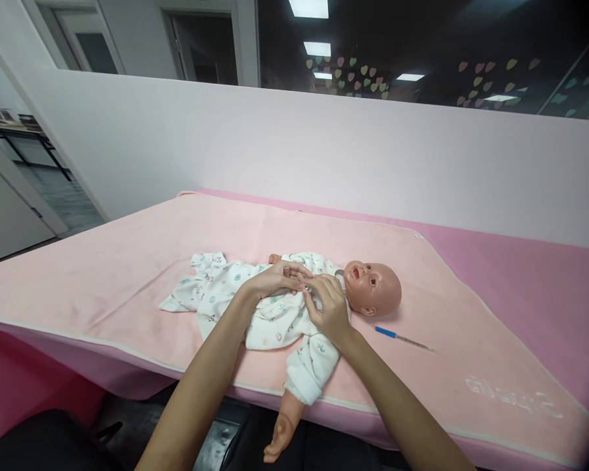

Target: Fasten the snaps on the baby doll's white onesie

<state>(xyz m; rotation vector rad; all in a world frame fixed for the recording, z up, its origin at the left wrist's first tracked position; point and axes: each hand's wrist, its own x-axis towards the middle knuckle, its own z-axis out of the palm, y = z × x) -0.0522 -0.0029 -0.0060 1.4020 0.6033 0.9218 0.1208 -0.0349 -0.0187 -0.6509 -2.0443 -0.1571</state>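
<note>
Nearly fingertip to fingertip with left hand (279, 279) and right hand (330, 302), just over the chest of the baby doll (273, 318). Curled in both, with thumbs near fingers; impossible to tell between a pinch on cloth and a light touch. Directly beneath, white printed clothing (281, 335), rumpled about the chest. Out from the hands, at three o'clock, the doll's bald head (375, 288); at nine, clothed legs; near six, a bare doll arm (285, 424) past the table edge. At four, near the head and apart from both hands, a thin blue-ended stick (405, 339). Under everything, a pale pink blanket (255, 219); at twelve, beyond, a white wall (324, 150).
</note>
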